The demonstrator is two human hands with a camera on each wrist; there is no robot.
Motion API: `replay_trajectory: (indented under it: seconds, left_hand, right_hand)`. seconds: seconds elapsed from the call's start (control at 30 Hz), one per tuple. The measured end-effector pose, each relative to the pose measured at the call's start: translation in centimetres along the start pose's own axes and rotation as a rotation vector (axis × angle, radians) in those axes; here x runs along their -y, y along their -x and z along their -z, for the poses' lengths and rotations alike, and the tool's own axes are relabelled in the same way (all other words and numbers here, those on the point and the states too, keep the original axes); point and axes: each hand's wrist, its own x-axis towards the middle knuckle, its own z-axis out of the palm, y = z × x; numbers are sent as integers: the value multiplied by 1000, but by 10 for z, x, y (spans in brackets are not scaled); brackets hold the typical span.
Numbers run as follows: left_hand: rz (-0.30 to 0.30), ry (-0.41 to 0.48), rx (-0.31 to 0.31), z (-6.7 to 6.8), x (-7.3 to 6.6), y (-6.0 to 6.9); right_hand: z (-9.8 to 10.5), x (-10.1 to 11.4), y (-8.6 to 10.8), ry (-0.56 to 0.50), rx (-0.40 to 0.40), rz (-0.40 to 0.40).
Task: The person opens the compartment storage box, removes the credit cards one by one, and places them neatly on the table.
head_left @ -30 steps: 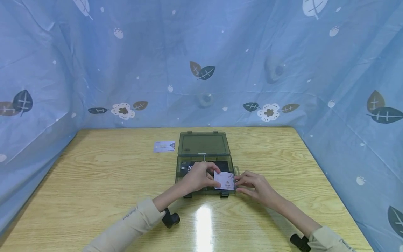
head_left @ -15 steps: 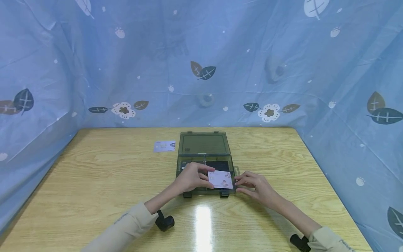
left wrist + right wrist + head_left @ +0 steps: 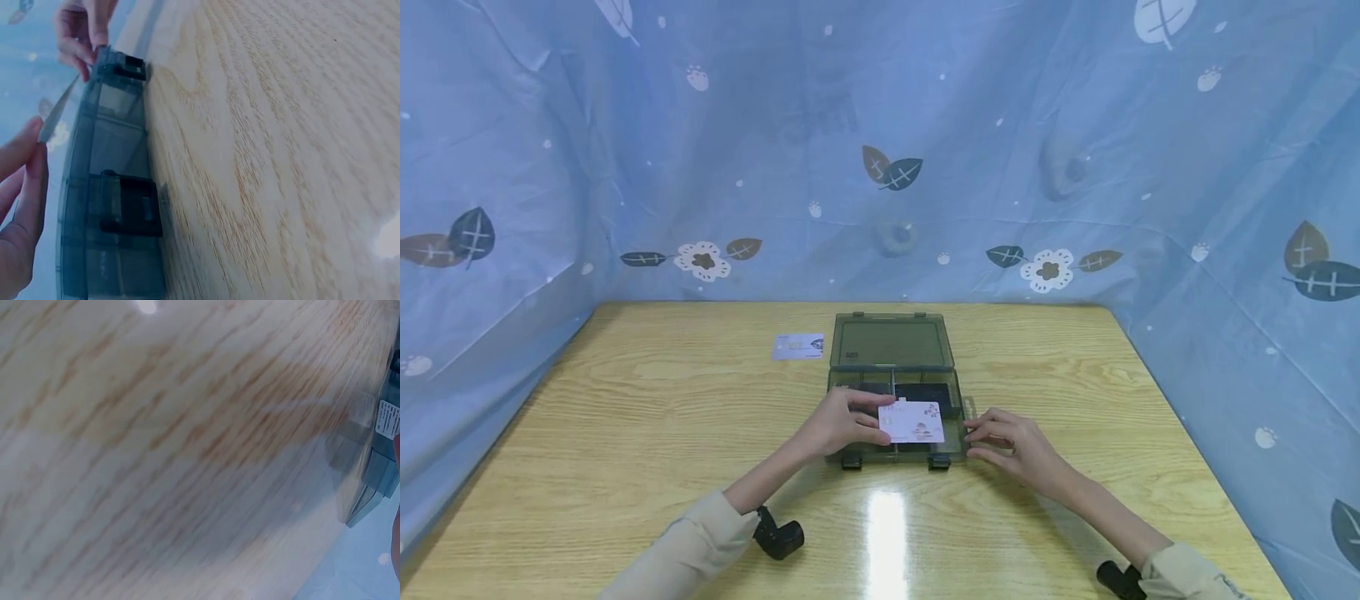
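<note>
My left hand (image 3: 835,425) pinches a pale bank card (image 3: 912,422) with a gold chip and a floral print between thumb and fingers. The card is held over the front middle of a translucent dark plastic box (image 3: 955,454), whose lid (image 3: 891,343) lies folded back. Dark cards (image 3: 922,395) lie inside the box's compartments, partly covered by the held card and hand. At the box's right side, my right hand (image 3: 1017,450) holds the wall with bent fingers. In the left wrist view, the card (image 3: 57,112) appears nearly edge-on above the box.
Another bank card (image 3: 798,347) lies flat on the wooden table (image 3: 700,400), left of the lid. Two black latches (image 3: 938,462) hang from the box's front edge. A blue patterned curtain (image 3: 887,100) surrounds the table at the back and sides.
The left hand has drawn the card leftward, from the right compartment to the middle of the box. The right hand stays at the box's right side.
</note>
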Motion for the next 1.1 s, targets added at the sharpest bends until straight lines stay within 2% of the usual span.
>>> replay_trajectory:
  seconds: [0.07,0.27,0.4,0.67,0.93,1.1]
  left_hand:
    - [8,24,-3,3,0,2]
    - [24,94,10,14,0,11]
    - [30,87,16,26,3,19]
    - [7,38,18,55,13,36]
    - [3,104,44,81,22,47]
    - [24,91,37,97,25,53]
  right_hand:
    - [0,-1,0,30,-1,24]
    - [2,-6,-3,154,9,185]
    - [4,-6,-5,198,23,238]
    - [6,-7,-5,242,67,239]
    - [9,-7,-6,253,99,274]
    - [12,-7,-11,216,120,309]
